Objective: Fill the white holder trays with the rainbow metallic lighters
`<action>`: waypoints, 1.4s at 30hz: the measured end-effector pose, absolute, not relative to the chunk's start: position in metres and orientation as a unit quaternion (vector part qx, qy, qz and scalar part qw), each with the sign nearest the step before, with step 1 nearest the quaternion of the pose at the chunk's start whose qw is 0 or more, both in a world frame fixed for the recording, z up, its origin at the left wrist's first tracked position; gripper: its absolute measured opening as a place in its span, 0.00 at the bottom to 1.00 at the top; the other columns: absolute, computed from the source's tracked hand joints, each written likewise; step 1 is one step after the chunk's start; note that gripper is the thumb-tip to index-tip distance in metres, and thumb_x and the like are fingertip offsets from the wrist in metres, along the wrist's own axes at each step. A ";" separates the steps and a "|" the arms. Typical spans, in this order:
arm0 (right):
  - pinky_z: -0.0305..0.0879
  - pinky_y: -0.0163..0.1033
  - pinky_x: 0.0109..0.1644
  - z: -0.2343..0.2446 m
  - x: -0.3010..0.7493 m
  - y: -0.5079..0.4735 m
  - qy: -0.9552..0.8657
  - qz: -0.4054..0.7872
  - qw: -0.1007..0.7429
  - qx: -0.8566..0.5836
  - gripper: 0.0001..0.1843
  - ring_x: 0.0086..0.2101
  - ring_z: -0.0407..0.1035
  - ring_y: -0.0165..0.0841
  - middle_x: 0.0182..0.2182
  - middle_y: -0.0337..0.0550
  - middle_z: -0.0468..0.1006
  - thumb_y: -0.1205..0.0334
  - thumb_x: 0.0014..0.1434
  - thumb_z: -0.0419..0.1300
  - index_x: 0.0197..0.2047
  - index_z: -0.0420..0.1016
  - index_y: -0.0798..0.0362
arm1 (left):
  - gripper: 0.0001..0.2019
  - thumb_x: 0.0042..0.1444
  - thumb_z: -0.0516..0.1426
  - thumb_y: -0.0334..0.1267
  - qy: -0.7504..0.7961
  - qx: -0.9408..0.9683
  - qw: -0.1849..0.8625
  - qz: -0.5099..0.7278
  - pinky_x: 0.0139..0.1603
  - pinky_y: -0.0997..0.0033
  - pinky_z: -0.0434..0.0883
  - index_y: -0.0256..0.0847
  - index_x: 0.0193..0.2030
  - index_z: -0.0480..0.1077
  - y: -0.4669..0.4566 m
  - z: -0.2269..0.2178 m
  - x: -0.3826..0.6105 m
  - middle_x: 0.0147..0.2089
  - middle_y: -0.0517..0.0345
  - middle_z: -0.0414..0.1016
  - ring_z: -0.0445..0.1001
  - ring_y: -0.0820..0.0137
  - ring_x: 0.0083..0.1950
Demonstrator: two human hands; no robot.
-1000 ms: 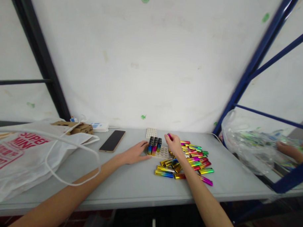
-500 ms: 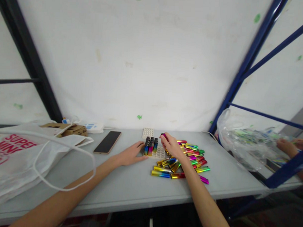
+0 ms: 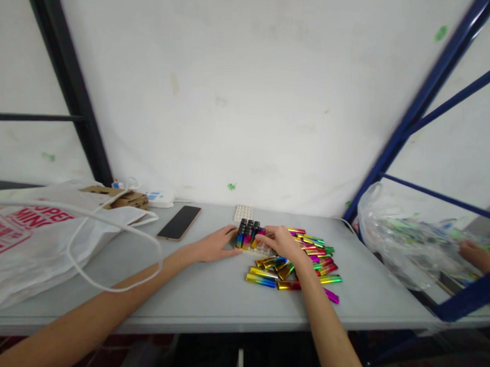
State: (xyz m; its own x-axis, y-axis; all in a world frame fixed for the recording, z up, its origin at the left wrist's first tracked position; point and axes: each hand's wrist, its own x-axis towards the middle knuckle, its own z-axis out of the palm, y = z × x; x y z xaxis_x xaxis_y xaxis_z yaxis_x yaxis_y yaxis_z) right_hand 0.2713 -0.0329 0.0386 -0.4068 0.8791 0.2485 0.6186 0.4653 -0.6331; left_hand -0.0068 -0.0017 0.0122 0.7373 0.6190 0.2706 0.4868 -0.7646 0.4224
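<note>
Tabletop (image 3: 209, 294) — grey beneath shiny tubes (image 3: 317, 251), white wall (image 3: 247, 108) behind

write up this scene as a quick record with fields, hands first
left hand: open, beside the upright tubes
right hand: fingers pinching a magenta tube at the white tray
upright tubes: dark-topped, gradient-coloured, grouped in the tray's left part
loose tubes: metallic, multicoloured, piled right of the tray
behind: second tray
left: smartphone, then printed white bag
far right: co-worker's hand
</note>
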 end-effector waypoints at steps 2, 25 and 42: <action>0.65 0.35 0.32 0.038 0.271 -0.033 -0.814 0.227 0.270 -0.461 0.19 0.28 0.77 0.35 0.28 0.43 0.84 0.47 0.69 0.60 0.34 0.75 0.53 | 0.31 0.68 0.57 0.56 0.298 0.917 0.162 0.208 0.74 0.53 0.61 0.41 0.71 0.61 -0.001 0.011 -0.007 0.71 0.43 0.64 0.65 0.53 0.71; 0.67 0.38 0.45 0.053 0.372 0.020 -0.721 0.045 0.197 -0.663 0.08 0.40 0.78 0.39 0.40 0.51 0.86 0.68 0.59 0.63 0.39 0.85 0.55 | 0.33 0.67 0.55 0.59 0.312 0.916 0.162 0.194 0.75 0.53 0.60 0.39 0.70 0.62 0.006 0.004 -0.009 0.72 0.41 0.63 0.64 0.51 0.72; 0.62 0.40 0.34 0.042 0.386 0.013 -0.657 0.140 0.470 -0.572 0.22 0.25 0.67 0.35 0.23 0.39 0.76 0.40 0.60 0.62 0.41 0.72 0.52 | 0.33 0.66 0.56 0.61 0.312 0.909 0.172 0.214 0.75 0.49 0.60 0.41 0.68 0.65 0.007 0.002 -0.010 0.71 0.42 0.65 0.65 0.49 0.71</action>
